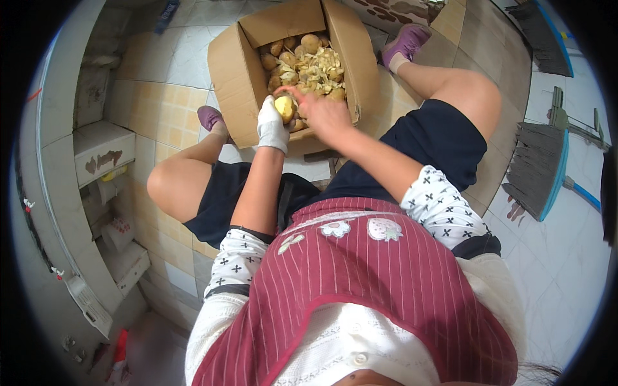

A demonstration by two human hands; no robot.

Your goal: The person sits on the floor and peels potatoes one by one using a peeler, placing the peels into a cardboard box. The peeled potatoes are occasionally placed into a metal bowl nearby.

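Note:
My left hand [273, 124], in a white knit glove, grips a potato [285, 109] whose visible side is mostly pale yellow and peeled. Bare and slightly blurred, my right hand [322, 116] is closed around an orange-red peeler [291, 90] just right of that potato. Whether its blade touches the flesh is hidden. Both hands are over the near edge of an open cardboard box [227, 87]. Inside it lie several unpeeled brown potatoes [311, 43], with a heap of potato peelings [321, 70] on top towards the right.
The box stands on a tiled floor [183, 103] between my legs. On the right are a broom [536, 169] with grey bristles and a second broom [543, 41] behind it. A shelf unit [104, 154] lines the left wall. A blue packet [167, 15] lies at the back left.

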